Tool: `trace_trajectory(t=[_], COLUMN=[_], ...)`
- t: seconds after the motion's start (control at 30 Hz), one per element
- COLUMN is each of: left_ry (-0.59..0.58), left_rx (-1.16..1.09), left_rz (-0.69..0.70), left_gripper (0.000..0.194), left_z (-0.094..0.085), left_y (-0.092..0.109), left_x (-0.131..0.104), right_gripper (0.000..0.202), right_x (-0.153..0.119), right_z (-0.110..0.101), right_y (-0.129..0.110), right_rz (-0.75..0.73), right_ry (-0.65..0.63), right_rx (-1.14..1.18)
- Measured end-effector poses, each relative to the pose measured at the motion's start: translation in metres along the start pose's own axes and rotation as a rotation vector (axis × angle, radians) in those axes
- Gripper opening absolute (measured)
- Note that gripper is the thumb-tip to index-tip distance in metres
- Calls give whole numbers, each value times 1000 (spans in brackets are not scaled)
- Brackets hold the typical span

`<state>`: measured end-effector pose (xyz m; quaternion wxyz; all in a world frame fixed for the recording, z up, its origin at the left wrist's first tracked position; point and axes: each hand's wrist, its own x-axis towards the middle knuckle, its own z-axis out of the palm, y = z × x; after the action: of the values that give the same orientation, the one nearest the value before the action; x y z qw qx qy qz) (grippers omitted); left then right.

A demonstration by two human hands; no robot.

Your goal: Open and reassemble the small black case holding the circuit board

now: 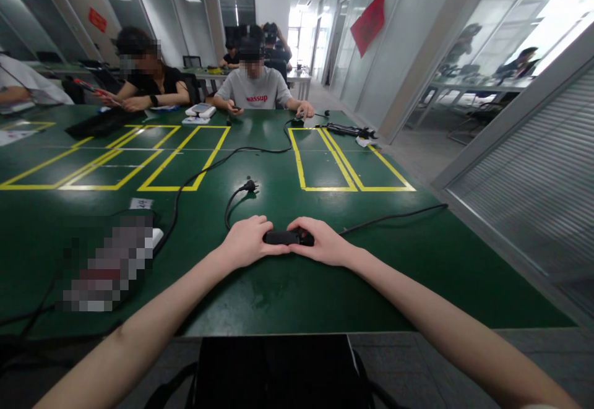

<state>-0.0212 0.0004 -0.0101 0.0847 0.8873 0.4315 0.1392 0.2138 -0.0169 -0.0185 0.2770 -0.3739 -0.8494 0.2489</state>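
Observation:
Near the middle of the green table [297, 297], a black block that looks like a power adapter [282, 237] lies between my two hands. My left hand [245, 240] is closed on its left end, thumb along the near side. Around the darker right end, my right hand [320, 242] curls its thumb and fingers. Fingers partly hide that end, so I cannot tell whether it is a separate connector. A black cord with a power plug [250, 186] curves behind my left hand. Another black cord [394, 218] leads right from my right hand.
A blurred-out object beside a white power strip [156, 239] sits at left, with a long black cable [223, 160] running across the table. Yellow tape [301, 161] marks rectangles. Opposite, people sit working; a black tripod [350, 130] lies near the far right edge.

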Motion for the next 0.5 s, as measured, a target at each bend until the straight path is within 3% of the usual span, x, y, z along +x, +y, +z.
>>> trace_trajectory(t=[0.2,0.33,0.5], left_ry=[-100,-62,-4], left_rx=[-95,-155,-130], left_rz=[42,145,233], left_gripper=[56,54,54], left_z=[-8,-7,-3], left_y=[-2,-4,-5], left_x=[-1,-2,-4], right_gripper=[28,21,21], right_x=[1,0,-2], right_z=[-5,-10,-7], right_y=[-6,-2,-2], right_rz=[76,-14,-109], right_ry=[-94,-178,-118], right_rx=[-117,-180,-247])
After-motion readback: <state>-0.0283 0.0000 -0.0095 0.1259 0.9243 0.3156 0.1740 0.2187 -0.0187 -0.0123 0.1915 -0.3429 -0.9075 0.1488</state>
